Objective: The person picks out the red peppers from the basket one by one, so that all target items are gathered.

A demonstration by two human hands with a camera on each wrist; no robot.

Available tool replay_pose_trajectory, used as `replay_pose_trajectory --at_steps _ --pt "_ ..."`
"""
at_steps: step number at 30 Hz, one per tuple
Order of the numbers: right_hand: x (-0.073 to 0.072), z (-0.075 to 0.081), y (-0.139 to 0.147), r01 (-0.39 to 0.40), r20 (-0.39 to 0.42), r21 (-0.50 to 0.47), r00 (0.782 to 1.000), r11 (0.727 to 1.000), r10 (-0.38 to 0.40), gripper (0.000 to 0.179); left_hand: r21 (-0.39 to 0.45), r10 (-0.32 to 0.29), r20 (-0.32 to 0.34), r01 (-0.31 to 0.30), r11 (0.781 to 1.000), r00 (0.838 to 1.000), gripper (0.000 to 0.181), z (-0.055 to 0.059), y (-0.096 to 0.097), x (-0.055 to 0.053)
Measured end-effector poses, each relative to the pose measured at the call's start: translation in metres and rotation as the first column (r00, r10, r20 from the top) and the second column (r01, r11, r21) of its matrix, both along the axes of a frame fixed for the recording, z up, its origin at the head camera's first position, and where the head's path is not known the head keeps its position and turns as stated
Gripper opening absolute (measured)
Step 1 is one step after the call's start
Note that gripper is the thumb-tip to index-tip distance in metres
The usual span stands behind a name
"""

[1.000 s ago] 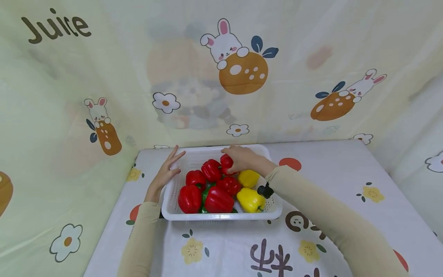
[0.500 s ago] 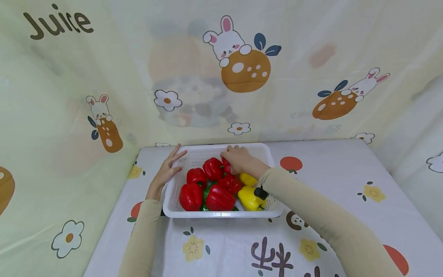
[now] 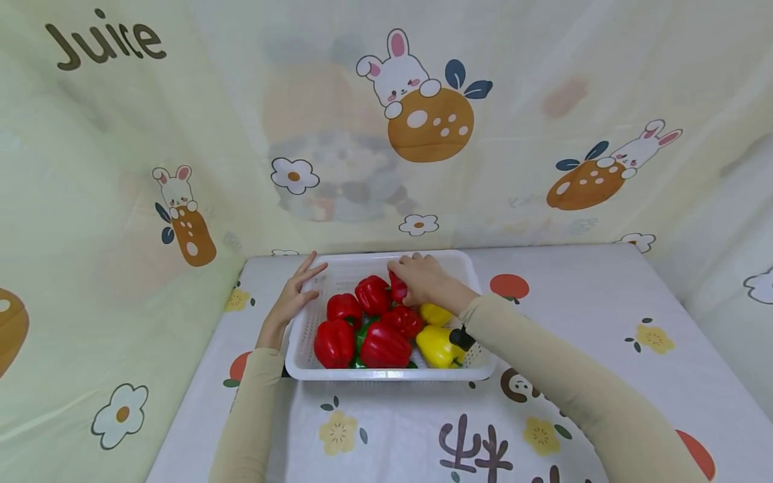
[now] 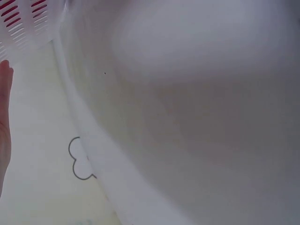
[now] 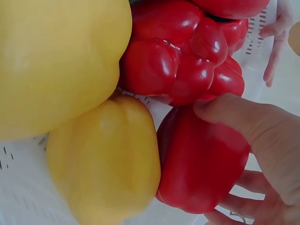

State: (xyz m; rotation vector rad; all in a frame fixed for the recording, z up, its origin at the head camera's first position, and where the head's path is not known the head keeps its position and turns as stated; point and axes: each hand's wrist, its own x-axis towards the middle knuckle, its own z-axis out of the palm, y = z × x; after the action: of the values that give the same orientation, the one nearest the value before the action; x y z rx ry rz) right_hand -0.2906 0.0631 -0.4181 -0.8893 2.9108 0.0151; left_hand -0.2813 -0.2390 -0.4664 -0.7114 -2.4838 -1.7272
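A white plastic basket (image 3: 386,376) holds red, yellow and partly hidden green bell peppers. My right hand (image 3: 424,278) is at the basket's back, gripping a red bell pepper (image 5: 201,157); the right wrist view shows the thumb on one side and fingers at the other. That pepper lies against a yellow bell pepper (image 5: 108,159). A larger-looking yellow bell pepper (image 3: 439,347) sits nearer the front right. My left hand (image 3: 291,298) is at the basket's left rim, fingers spread and straight. In the left wrist view only a strip of a hand (image 4: 4,112) shows.
Several red bell peppers (image 3: 386,345) fill the basket's left and middle, with green bell pepper (image 3: 366,329) showing between them. A printed cloth (image 3: 580,308) covers the table. Behind it hangs a patterned curtain (image 3: 513,194).
My right hand has shifted slightly while keeping hold of the red bell pepper, and covers more of the back yellow one. My left hand stays at the rim. The head view has shifted a little.
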Motion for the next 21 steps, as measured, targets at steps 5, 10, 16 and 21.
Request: replay_pose_trajectory --at_steps 5,10,16,21 --pt "0.0 0.005 0.009 0.055 -0.011 -0.037 0.998 0.998 -0.055 0.081 0.008 -0.011 0.002 0.011 1.0 1.0 0.054 0.0 0.001 -0.001" --pt "0.003 0.01 0.019 0.066 -0.03 -0.103 0.997 0.993 -0.069 0.084 0.014 -0.007 0.026 0.006 1.0 1.0 0.054 -0.001 -0.001 0.003" --pt "0.004 0.013 0.034 0.102 0.019 -0.255 0.995 0.962 -0.101 0.076 0.017 -0.001 0.03 0.0 1.0 1.0 0.054 0.0 0.0 0.005" --pt "0.002 0.015 0.051 0.133 0.071 -0.382 0.991 0.914 -0.115 0.076 0.015 -0.005 0.021 0.005 1.0 1.0 0.054 0.001 0.002 0.004"
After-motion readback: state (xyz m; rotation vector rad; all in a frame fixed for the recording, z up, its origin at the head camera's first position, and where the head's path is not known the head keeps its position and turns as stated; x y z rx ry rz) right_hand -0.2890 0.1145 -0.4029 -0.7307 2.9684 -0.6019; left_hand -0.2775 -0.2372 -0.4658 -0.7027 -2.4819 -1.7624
